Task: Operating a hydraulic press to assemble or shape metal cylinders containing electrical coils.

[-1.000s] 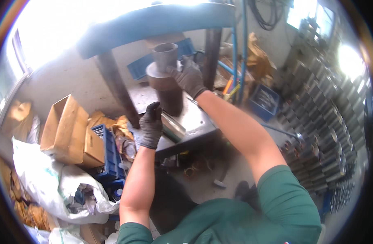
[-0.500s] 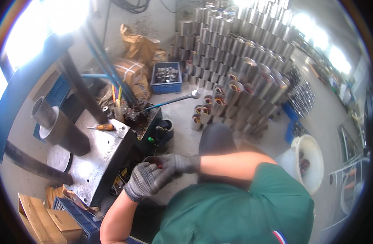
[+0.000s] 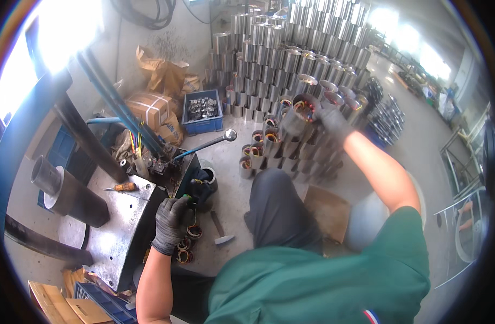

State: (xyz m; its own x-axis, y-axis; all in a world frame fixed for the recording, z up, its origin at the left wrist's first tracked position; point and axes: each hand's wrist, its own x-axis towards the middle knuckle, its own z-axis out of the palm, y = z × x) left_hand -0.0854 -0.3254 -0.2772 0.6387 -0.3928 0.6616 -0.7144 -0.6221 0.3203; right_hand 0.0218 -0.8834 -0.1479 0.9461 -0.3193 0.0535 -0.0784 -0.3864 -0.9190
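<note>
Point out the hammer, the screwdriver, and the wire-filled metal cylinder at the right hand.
Hammer [image 3: 218,224]: head camera, handle.
Screwdriver [image 3: 125,187]: head camera, orange handle.
Wire-filled metal cylinder [image 3: 295,126]: head camera, outer wall.

Two gloved hands [image 3: 171,224], one hammer [image 3: 219,228]

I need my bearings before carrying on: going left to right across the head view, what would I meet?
Stepped metal cylinder, orange-handled screwdriver, left gloved hand, hammer, metal tube with coloured wires, right gloved hand.
</note>
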